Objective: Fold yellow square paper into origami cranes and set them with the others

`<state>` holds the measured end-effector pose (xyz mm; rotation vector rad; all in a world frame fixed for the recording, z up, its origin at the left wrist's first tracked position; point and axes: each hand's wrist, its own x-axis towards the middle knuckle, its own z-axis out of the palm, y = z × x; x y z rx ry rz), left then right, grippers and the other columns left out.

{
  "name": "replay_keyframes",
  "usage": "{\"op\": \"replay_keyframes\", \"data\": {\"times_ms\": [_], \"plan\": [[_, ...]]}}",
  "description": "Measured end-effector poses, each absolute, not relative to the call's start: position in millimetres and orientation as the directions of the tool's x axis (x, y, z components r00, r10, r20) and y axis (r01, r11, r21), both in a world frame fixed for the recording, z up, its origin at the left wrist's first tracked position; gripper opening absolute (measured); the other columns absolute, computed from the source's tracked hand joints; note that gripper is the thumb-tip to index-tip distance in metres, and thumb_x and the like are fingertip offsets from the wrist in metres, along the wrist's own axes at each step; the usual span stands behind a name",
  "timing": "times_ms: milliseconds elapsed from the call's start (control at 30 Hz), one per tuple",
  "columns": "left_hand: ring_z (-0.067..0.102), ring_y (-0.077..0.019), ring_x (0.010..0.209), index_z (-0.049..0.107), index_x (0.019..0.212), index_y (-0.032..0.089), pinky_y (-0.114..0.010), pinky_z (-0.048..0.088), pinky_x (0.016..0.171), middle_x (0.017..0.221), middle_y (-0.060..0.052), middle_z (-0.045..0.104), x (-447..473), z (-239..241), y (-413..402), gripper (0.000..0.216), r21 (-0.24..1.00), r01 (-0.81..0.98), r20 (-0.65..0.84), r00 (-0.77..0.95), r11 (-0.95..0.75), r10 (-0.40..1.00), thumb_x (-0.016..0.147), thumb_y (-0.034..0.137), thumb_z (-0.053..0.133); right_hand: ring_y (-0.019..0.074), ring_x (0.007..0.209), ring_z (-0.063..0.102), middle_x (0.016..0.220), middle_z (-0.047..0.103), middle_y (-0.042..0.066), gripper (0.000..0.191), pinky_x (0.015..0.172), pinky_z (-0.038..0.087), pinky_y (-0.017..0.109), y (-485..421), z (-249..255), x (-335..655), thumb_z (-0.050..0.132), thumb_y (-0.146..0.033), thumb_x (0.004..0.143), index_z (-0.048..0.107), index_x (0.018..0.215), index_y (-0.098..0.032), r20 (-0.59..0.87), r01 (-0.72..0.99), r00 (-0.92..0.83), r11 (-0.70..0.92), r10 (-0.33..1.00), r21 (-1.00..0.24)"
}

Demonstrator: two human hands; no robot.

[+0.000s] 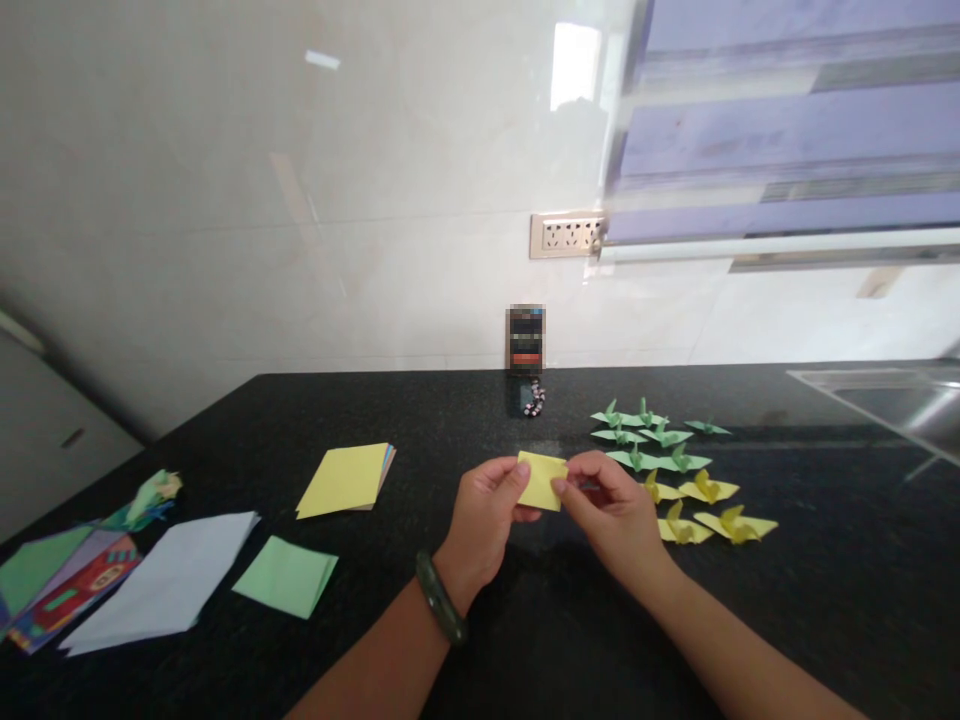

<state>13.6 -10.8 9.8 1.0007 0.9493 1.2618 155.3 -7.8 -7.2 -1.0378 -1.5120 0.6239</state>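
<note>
Yellow paper square [543, 483], held above the black counter [375, 570]: grips its left side with the left hand [487, 515], thumb on top, and pinches its right edge with the right hand [621, 515]. Could crease it crookedly through uneven pinching, or scatter the nearby yellow paper birds [735, 527] through a rightward sweep.

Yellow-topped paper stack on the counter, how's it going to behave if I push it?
The yellow-topped paper stack will probably fan out, since its edges sit unevenly and the sheets look loose. It may slide easily, as the black counter looks smooth and glossy. Tipping seems unlikely because it lies low and flat.
</note>
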Motion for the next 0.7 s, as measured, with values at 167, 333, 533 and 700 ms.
{"op": "replay_keyframes", "data": {"times_ms": [167,333,533,700], "plan": [[0.058,-0.0118,0.062,0.068,0.079,0.01,-0.021,0.047,0.053,0.068,-0.005,0.063,13.2,7.5,-11.6,0.028,0.954,-0.299,-0.002,0.119,0.038,0.993,0.075,0.037,0.059,0.0144,0.071,0.058,0.083,0.061,0.004,0.016,0.059,0.048,0.025,-9.5,-4.1,158.8,0.056,-0.021,0.08,0.068,0.09,-0.024,0.641,0.375,-0.115,0.631,0.759,-0.68],[0.054,-0.0106,0.058,0.066,0.083,0.012,-0.021,0.044,0.051,0.066,-0.002,0.061,10.1,9.2,-9.4,0.025,0.955,-0.295,0.029,0.123,0.009,0.992,0.076,0.034,0.057,0.0118,0.064,0.058,0.076,0.061,0.003,0.022,0.054,0.047,0.022,-12.0,0.3,160.7,0.054,-0.018,0.081,0.069,0.097,-0.024,0.725,0.425,-0.185,0.719,0.664,-0.55],[0.046,-0.0069,0.05,0.068,0.078,0.012,-0.02,0.038,0.05,0.055,0.002,0.055,3.4,11.9,-7.0,0.025,0.973,-0.231,0.034,0.142,-0.001,0.989,0.076,0.034,0.057,0.012,0.066,0.059,0.078,0.062,0.003,0.027,0.056,0.048,0.022,-12.6,-0.2,160.8,0.054,-0.016,0.081,0.066,0.105,-0.023,0.734,0.445,-0.206,0.73,0.647,-0.518],[0.054,-0.0107,0.058,0.068,0.086,0.012,-0.024,0.044,0.058,0.066,-0.002,0.063,2.7,14.6,-7.3,0.026,0.963,-0.265,0.022,0.221,0.038,0.975,0.074,0.034,0.059,0.011,0.064,0.057,0.075,0.061,0.002,0.029,0.054,0.046,0.021,-11.6,0.4,160.1,0.054,-0.013,0.081,0.065,0.105,-0.023,0.742,0.443,-0.181,0.727,0.645,-0.524]]}}
